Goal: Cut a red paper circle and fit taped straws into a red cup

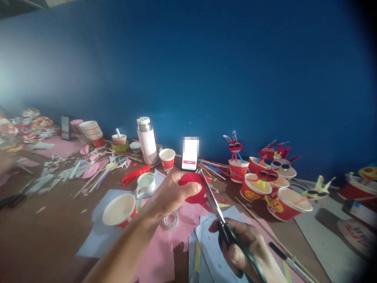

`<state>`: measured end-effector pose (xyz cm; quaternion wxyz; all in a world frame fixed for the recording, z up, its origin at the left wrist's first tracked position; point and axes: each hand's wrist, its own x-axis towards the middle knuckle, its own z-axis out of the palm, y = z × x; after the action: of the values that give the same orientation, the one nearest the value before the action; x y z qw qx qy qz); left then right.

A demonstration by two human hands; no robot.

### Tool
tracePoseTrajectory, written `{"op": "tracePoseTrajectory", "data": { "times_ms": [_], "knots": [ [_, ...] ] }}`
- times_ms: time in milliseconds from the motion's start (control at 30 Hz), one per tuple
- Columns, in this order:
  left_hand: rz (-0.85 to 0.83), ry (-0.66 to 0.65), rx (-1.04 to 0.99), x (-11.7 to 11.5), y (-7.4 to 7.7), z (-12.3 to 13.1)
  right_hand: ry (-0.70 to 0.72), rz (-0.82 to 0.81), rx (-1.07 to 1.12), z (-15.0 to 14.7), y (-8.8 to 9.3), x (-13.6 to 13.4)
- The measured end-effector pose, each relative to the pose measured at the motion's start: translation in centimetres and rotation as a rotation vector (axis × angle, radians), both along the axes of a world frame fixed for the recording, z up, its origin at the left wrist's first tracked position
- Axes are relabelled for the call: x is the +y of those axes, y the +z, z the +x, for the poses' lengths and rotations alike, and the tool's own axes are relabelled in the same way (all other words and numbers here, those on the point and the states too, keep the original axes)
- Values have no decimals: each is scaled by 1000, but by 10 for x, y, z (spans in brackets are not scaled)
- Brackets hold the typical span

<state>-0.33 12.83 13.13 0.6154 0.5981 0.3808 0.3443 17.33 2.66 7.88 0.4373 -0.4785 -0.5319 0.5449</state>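
Pinched in my left hand [171, 190] is a piece of red paper [193, 188] with a rounded outline, my thumb lying across its face. My right hand [250, 243] grips black-handled scissors [216, 204]. Their blades point up and away from me, along the right edge of the red paper; whether they bite into it I cannot tell. Beneath both hands lie pink paper [159, 251] and blue sheets [216, 243]. A white tape roll [171, 220] rests just below my left hand.
Several red paper cups with animal-face cutouts [238, 169] stand at the right. A white thermos [147, 143], a small cup [167, 158] and a phone [190, 153] line the back. A large cup [119, 209], a mug [145, 184] and a red stapler-like tool [136, 175] sit left. Paper scraps lie beyond.
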Motion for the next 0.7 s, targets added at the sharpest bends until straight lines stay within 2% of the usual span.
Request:
{"op": "tracePoseTrajectory", "data": {
  "times_ms": [133, 433, 600, 700],
  "knots": [
    [-27, -5, 42, 0, 3, -3, 18, 8, 21, 3, -5, 0],
    [-107, 92, 105, 0, 0, -7, 21, 6, -2, 2, -5, 0],
    [-137, 75, 93, -1, 1, -6, 42, 18, -14, 1, -6, 0],
    [-115, 140, 153, -1, 1, -6, 16, 13, 10, -1, -3, -1]
  ]
}}
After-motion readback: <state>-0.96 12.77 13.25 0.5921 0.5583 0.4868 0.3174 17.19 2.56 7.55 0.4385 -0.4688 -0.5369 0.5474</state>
